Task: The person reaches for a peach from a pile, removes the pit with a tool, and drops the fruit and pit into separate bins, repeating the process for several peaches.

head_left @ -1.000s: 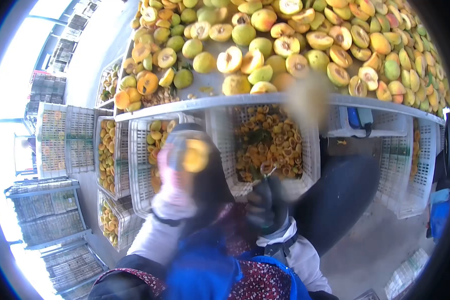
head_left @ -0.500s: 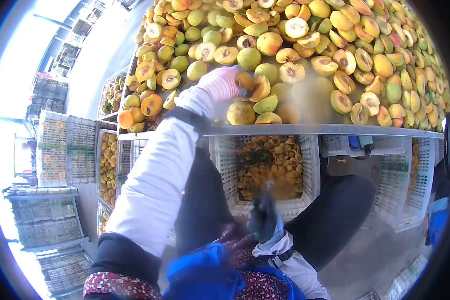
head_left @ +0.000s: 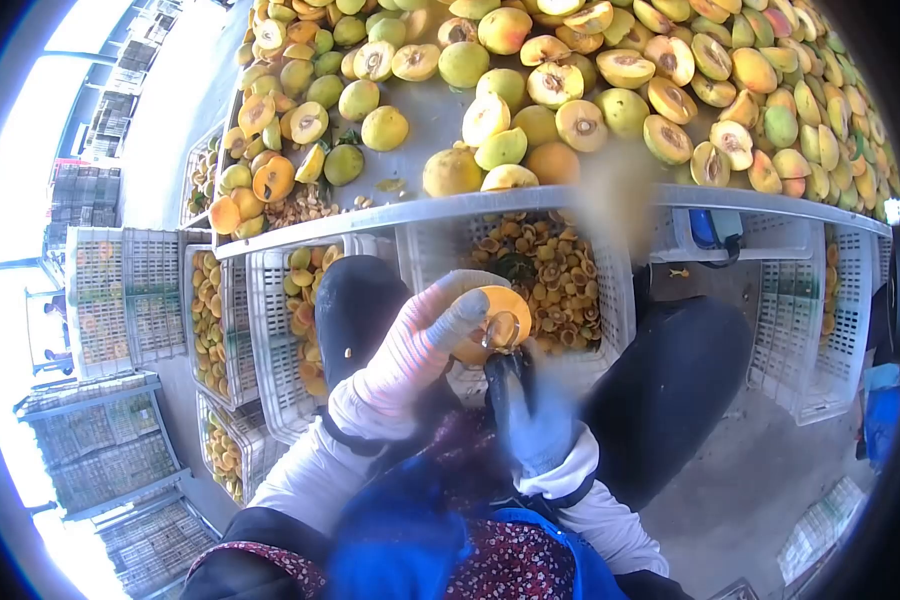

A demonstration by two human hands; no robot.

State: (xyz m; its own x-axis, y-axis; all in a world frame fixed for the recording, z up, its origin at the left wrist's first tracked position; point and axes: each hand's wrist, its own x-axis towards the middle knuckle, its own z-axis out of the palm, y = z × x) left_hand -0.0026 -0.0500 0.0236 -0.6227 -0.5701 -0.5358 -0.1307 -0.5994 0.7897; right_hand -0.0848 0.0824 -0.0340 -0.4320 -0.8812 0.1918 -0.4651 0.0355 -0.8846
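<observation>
My left hand, in a pink-striped glove with grey fingertips, is wrapped round a halved yellow fruit with its cut face turned up. A metal loop tool touches the cut face at the pit. Its dark handle is in my right hand, which wears a blue glove and is blurred by motion. Both hands are above my lap, in front of a white crate of small fruit pieces.
A metal table heaped with whole and halved fruit spans the front. Crates of fruit stand at the left, with stacked crates beyond. Another white crate is at the right.
My left hand has come back from the table to my lap with a halved fruit. My right hand's tool now meets that fruit. The view has shifted downward.
</observation>
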